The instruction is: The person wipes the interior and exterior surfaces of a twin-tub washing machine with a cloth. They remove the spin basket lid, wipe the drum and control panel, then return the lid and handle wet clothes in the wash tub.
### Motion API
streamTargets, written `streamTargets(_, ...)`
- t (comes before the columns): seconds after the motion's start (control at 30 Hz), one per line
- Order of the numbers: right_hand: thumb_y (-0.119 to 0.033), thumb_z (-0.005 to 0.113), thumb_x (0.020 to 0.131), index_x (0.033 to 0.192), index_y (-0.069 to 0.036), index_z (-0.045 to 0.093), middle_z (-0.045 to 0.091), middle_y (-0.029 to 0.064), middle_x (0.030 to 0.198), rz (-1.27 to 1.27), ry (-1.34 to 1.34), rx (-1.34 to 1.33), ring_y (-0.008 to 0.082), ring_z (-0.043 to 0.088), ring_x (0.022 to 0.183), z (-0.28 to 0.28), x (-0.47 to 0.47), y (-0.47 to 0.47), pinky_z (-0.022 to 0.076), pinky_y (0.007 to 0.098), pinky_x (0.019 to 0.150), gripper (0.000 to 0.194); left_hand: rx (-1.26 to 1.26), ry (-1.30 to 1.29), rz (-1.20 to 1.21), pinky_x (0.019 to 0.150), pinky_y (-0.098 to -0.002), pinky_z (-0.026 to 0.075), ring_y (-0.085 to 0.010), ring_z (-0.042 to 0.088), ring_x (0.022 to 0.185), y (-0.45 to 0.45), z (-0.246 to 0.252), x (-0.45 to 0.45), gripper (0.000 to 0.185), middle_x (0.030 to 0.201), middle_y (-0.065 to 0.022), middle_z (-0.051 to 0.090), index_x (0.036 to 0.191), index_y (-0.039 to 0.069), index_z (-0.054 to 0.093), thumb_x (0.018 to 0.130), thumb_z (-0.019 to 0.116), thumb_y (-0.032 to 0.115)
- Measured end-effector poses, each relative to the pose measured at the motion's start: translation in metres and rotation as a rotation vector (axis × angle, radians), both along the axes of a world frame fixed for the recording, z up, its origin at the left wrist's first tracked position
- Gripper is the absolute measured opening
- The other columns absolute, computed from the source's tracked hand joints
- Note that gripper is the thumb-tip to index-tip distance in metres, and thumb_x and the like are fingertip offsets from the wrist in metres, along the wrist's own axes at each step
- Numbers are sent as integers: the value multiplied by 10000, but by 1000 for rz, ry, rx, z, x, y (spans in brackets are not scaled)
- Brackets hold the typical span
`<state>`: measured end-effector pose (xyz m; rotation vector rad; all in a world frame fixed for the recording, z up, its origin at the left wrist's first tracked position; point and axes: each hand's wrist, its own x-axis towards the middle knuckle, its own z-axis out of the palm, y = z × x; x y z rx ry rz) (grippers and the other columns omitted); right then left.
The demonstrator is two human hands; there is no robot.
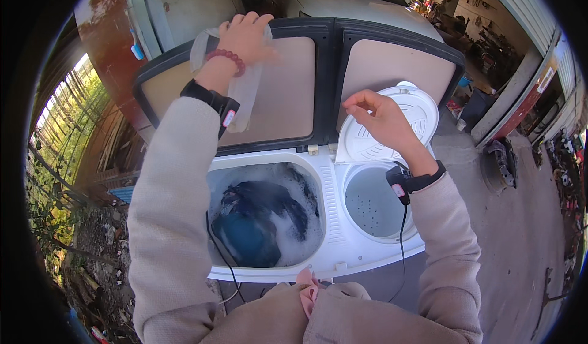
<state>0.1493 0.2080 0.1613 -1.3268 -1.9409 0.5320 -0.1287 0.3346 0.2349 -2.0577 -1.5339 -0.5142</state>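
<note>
My left hand [245, 41] is raised at the top edge of the left lid [289, 96] of a twin-tub washing machine. A translucent whitish film or thin cloth [243, 100] hangs around and below that hand; whether the fingers grip it is unclear. My right hand [379, 116] hovers, loosely curled and with nothing visible in it, before the white inner spin-tub cover [415, 110], which stands raised. Dark blue and teal laundry [250, 234] lies in foamy water in the wash tub [321, 215]. Below my right hand, the perforated spin tub [367, 201] is uncovered.
The right lid [390, 64] stands up too. A car [358, 4] is parked close behind the machine. A wheel rim [498, 165] sits on the concrete floor [510, 252] at right. Cables [404, 243] hang from both wrist devices. Plants and debris [101, 252] lie at left.
</note>
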Motion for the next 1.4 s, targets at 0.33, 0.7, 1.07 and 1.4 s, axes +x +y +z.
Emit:
streamTargets(0.33,-395,582,946,1312,-70,474,697,151,996,-452,-257,548,341,676,952,26,55,86,538,382,826,501,244,-13,-161,1026,-477,299,-270,468,1201,-31,-21,-15,577,1230,-45,522,1294,185,508,765,734,130)
streamTargets(0.7,-264,585,942,1236,-104,537,709,178,901,-396,-322,718,348,690,827,16,35,80,551,423,741,338,292,-9,-196,1027,-467,297,-342,475,1124,-164,-57,-7,585,1155,-113,527,1217,80,541,658,667,-37)
streamTargets(1.07,-262,634,875,923,-138,749,717,37,869,211,-1284,498,220,655,917,-99,-75,148,383,368,847,176,463,92,-221,1030,-572,303,-195,550,1004,-271,-146,-6,223,1006,-12,539,1082,181,577,868,612,131)
streamTargets(1.4,-257,515,945,1020,-151,740,720,43,1005,159,-1512,138,248,674,966,-146,-90,184,474,425,744,260,510,110,-209,1014,-547,295,-78,511,1005,-280,-160,-8,265,1017,32,464,1110,274,552,859,530,356)
